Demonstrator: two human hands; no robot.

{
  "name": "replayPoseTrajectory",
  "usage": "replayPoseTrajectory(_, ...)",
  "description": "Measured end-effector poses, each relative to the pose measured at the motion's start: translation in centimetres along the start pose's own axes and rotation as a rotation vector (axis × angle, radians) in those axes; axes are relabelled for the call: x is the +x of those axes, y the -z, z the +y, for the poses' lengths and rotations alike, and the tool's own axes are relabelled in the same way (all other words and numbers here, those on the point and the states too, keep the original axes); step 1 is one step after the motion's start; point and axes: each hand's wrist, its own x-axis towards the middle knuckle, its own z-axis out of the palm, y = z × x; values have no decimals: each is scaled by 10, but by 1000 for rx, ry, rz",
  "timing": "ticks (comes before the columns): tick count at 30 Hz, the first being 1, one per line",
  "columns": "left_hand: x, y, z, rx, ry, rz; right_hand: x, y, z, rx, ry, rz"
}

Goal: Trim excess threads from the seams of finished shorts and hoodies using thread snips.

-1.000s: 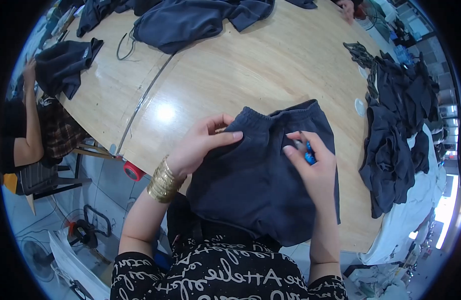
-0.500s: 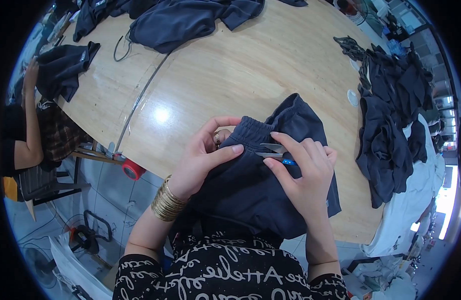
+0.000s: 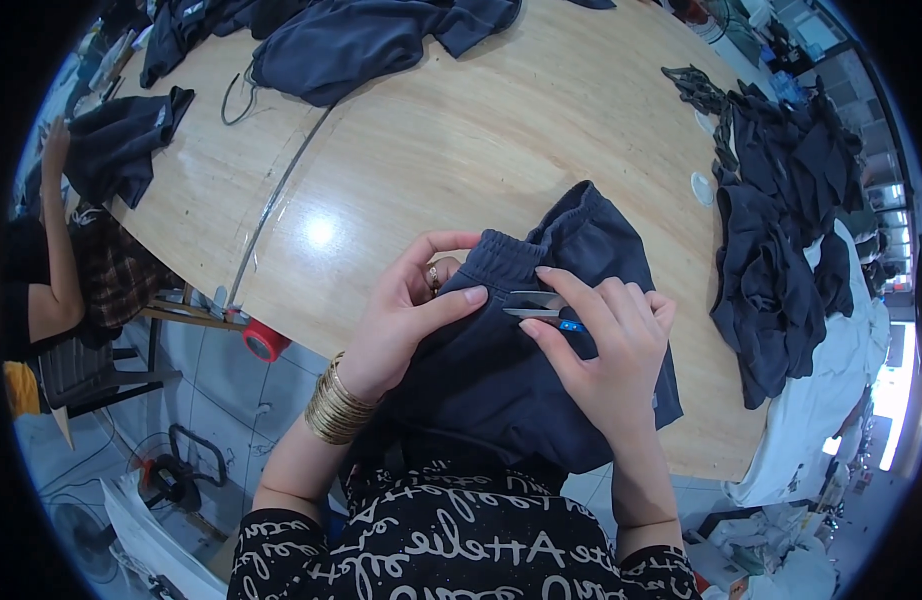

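A dark navy garment (image 3: 461,390) with a gathered elastic waistband (image 3: 503,258) lies across the table edge and my lap. My left hand (image 3: 411,310) pinches its waistband, thumb on top and fingers behind the cloth. In my right hand (image 3: 611,345) is a pair of thread snips (image 3: 571,325) with a blue mark, held between thumb and fingers. The snips' two blades point left, slightly apart, over the cloth just below the waistband, close to my left thumb. Whether a thread lies between the blades is too small to tell.
More dark garments lie at the far side (image 3: 346,50) of the wooden table (image 3: 421,150) and in a pile (image 3: 771,280) at the right. A co-worker's hand (image 3: 56,145) touches a dark garment (image 3: 121,145) at the left. A red round object (image 3: 265,341) hangs by the table edge.
The snips in my right hand have shifted slightly left, their tips now nearer my left thumb. My left hand keeps its pinch on the waistband.
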Motion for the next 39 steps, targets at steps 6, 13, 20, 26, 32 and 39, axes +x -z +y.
replayPoseTrajectory(6,0,-1,0,-50,24,15,0,-1,-2,12,-21,6)
replayPoseTrajectory(13,1,-1,-1,-95,55,3,0,-5,-1,38,-32,27)
replayPoseTrajectory(20,2,-2,-3,-120,44,12,-3,6,-5,1232,-542,-135)
replayPoseTrajectory(26,2,-3,-6,-102,17,48,-5,-1,1,398,-228,-1)
replayPoseTrajectory(32,0,-6,-5,-77,-31,37,-7,-8,2,113,-70,8)
replayPoseTrajectory(39,-2,-8,-6,-64,-62,14,-7,-12,0,77,-46,32)
